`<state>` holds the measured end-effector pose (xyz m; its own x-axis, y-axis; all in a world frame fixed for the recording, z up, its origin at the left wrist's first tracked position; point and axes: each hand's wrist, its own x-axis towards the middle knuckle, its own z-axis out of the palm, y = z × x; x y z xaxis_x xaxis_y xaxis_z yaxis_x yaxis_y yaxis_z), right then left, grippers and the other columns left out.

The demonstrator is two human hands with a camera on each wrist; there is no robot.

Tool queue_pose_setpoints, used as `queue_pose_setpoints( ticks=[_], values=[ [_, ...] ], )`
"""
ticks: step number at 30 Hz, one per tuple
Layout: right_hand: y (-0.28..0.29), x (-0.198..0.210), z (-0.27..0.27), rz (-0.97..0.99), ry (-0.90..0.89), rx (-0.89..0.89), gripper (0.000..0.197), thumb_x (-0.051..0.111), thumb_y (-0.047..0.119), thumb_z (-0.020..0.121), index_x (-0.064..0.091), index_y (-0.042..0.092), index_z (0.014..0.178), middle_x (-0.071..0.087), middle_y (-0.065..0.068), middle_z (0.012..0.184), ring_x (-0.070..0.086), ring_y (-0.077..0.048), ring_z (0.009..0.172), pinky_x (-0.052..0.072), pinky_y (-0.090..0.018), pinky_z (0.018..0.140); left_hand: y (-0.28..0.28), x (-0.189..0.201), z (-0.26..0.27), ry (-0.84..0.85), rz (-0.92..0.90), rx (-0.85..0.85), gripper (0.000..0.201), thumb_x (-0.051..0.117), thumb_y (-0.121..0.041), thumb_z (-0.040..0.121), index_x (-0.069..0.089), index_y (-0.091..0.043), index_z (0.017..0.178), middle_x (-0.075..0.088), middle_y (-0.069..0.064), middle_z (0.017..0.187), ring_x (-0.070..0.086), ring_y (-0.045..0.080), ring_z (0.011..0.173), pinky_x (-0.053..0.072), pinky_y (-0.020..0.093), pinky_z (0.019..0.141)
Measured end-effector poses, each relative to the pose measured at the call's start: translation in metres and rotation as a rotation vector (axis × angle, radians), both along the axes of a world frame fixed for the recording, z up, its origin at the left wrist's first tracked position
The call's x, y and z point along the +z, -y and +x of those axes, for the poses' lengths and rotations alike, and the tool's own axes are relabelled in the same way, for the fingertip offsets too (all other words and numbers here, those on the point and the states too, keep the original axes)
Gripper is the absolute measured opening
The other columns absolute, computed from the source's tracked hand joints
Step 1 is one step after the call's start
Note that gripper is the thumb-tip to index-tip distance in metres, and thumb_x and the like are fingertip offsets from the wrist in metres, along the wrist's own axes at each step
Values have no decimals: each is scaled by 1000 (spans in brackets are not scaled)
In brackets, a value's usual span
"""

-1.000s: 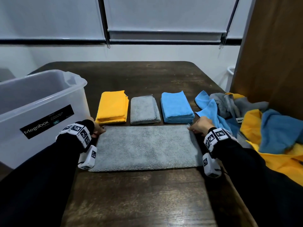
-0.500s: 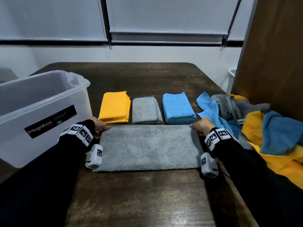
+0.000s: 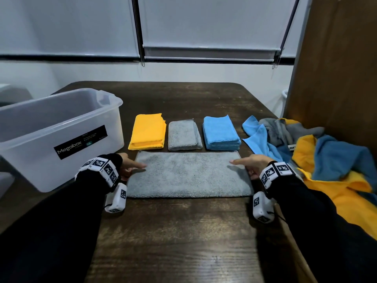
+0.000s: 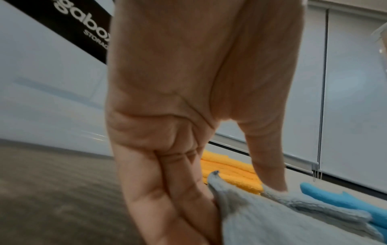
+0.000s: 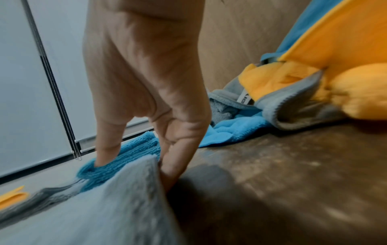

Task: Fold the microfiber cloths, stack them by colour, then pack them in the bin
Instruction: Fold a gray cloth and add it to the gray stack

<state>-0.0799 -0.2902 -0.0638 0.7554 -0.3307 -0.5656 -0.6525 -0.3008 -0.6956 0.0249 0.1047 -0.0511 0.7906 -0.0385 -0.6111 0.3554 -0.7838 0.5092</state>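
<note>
Grey cloth [image 3: 188, 173] lies flat, folded to a long strip, on the near-centre of the table [image 3: 183, 231], w/ its far edge just beside three folded stacks: yellow [image 3: 147, 131] at left, grey stack [image 3: 183, 136] in the middle, blue [image 3: 220, 133] at right. Bin [image 3: 51, 127] stands far left; its label reads "Megabox". Loose pile [image 3: 318, 152] of blue, grey and yellow cloths sits at right, apart from the strip.

L hand [image 3: 130, 165] is at the strip's left end: thumb lies on top, fingers [image 4: 178, 207] tucked under the edge, so it pinches the cloth; left wrist view shows that corner lifted off the wood. R hand [image 3: 252, 163] does the same at the right end: thumb on top, fingers [image 5: 178, 152] under the raised edge, gripping it.

Vs 0.5 s ago: both hands then sat at the strip's far corners, knuckles up, cloth flat. Now each has slid nearer along the short ends and reaches inward over the fabric, and the ends have started to rise. Strip itself has not shifted on the table; stacks, bin and pile unchanged.
</note>
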Motion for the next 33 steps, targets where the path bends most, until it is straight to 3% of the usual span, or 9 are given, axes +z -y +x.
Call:
queue_pose_setpoints(
  ticks=[4, 8, 10, 14, 18, 21, 24, 28, 33],
  values=[
    [-5, -5, -14, -285, -88, 107, 52, 79, 38, 76, 52, 5, 105, 53, -7, 86, 52, -22, 80, 43, -32, 66, 9, 3, -25, 137, 117, -55, 37, 73, -26, 82, 49, -3, 66, 41, 7, 59, 40, 21, 54, 35, 29, 61],
    [-7, 1, -32, -362, -115, 143, 69, 73, 36, 83, 46, -4, 133, 51, -14, 133, 52, -30, 114, 43, -37, 82, 8, 11, -51, 201, 216, -158, 32, 66, -31, 86, 61, 1, 83, 52, 19, 78, 38, 17, 62, 28, 27, 54],
    [-1, 2, -45, -379, -156, 168, 68, 71, 36, 85, 46, -4, 134, 50, -15, 138, 51, -29, 115, 45, -37, 89, 3, 11, -63, 125, 107, -185, 36, 70, -26, 83, 62, 7, 92, 60, 28, 81, 46, 19, 56, 37, 26, 52],
    [6, -4, -67, -273, -70, 167, 45, 75, 26, 83, 57, 3, 116, 59, -12, 125, 56, -28, 114, 44, -44, 103, 1, 9, -100, -84, -222, -136, 12, 63, -4, 87, 59, 4, 94, 60, 9, 51, 55, 16, 38, 45, 23, 38],
    [-11, 6, -79, -125, 177, 51, 44, 72, 13, 84, 45, 9, 118, 61, -11, 106, 61, -24, 89, 53, -37, 77, -1, 9, -107, -31, -354, -9, 12, 63, -2, 85, 53, 2, 79, 56, 11, 50, 53, 19, 34, 44, 23, 36],
    [-39, 28, -85, -74, 219, 101, 47, 69, 13, 84, 41, 16, 121, 57, -11, 104, 61, -24, 87, 53, -37, 74, 3, 11, -103, 64, -335, 20, 25, 62, -18, 89, 53, 1, 75, 44, 11, 57, 44, 20, 33, 38, 21, 33],
    [-74, 44, -85, -61, 204, 204, 46, 66, 13, 85, 41, 14, 123, 55, -7, 95, 57, -17, 77, 46, -26, 59, 10, 12, -101, 102, -393, 55, 26, 55, -23, 94, 53, -3, 77, 43, 10, 65, 42, 21, 45, 38, 18, 33],
    [-123, 48, -72, -87, 206, 250, 47, 64, 10, 88, 37, 13, 127, 49, -4, 80, 48, -11, 56, 37, -17, 39, 10, 7, -99, 130, -489, 110, 19, 57, -13, 92, 54, -6, 74, 54, 8, 62, 52, 8, 34, 38, 14, 33],
    [-165, 30, -60, -178, 96, 392, 25, 61, 3, 86, 43, 14, 98, 52, -5, 70, 50, -14, 55, 40, -22, 48, 3, 1, -105, 77, -523, 145, 15, 61, -10, 89, 56, -3, 76, 58, 3, 45, 54, 9, 34, 41, 17, 33]
  ],
)
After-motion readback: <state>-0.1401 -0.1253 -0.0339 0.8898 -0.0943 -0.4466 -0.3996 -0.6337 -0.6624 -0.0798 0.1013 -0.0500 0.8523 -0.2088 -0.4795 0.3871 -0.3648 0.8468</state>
